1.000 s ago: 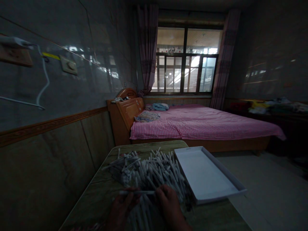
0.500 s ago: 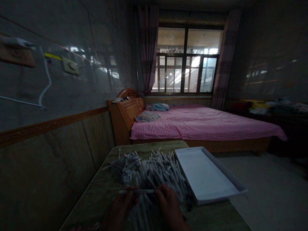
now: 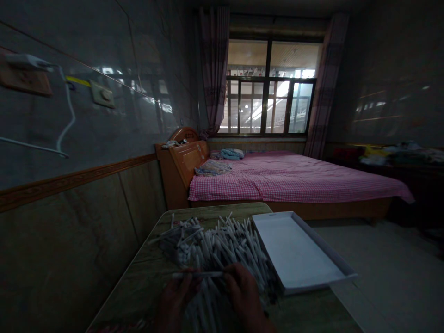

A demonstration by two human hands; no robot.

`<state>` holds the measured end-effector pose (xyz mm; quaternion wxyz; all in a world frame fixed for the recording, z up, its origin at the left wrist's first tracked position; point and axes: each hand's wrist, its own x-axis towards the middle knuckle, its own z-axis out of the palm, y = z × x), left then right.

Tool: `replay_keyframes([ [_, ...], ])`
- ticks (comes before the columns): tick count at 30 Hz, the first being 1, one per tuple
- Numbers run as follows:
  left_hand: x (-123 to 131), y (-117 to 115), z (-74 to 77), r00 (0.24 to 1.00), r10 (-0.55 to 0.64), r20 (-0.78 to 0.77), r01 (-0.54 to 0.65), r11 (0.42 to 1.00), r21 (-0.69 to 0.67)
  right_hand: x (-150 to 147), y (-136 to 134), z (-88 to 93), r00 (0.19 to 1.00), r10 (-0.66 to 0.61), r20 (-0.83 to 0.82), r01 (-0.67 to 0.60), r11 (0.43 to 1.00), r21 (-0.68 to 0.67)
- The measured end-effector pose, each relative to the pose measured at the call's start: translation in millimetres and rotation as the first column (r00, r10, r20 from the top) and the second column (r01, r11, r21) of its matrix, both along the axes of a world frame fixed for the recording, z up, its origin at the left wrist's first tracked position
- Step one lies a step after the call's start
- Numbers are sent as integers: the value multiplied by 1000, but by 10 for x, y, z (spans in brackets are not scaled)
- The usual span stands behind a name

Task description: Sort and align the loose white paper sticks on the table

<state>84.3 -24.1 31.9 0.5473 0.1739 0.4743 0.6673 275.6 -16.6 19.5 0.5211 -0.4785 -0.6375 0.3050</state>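
A slim, pale pen (image 3: 210, 274) lies level between my hands, above the near side of a pile. My left hand (image 3: 177, 293) is closed with its fingertips on the pen's left part. At the other end, my right hand (image 3: 244, 292) pinches the tip between thumb and fingers. Dim light hides the details of the pen's ends. Below and beyond both hands spreads a heap of many similar white pens (image 3: 231, 245), some with dark ends. More pens lie in the shadow between my wrists.
A shallow white tray (image 3: 294, 252) stands right of the heap, jutting over the edge of the small table (image 3: 135, 282). Behind the table is a bed (image 3: 287, 178) with a pink checked sheet. On the left runs a tiled wall (image 3: 69, 249) with a cable and sockets.
Almost nothing differs. My hands hold the pen in nearly the same place, with a slight shift of the right fingers.
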Motion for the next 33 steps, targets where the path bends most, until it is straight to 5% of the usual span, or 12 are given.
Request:
replay_keyframes([
  [11,-22,96,-189,1000,-20,-8,21,999,27,-25,7,-33,1000,15,12,-14,997,-71],
  [17,23,36,-198,1000,-15,-23,14,999,-46,5,-36,-35,997,-7,74,2,998,58],
  [26,95,-29,-22,997,76,28,-73,992,-104,12,3,-177,985,57,163,-102,954,282],
  [33,4,4,-156,999,30,-13,-30,999,-35,-77,-99,38,997,37,61,-37,999,-14],
])
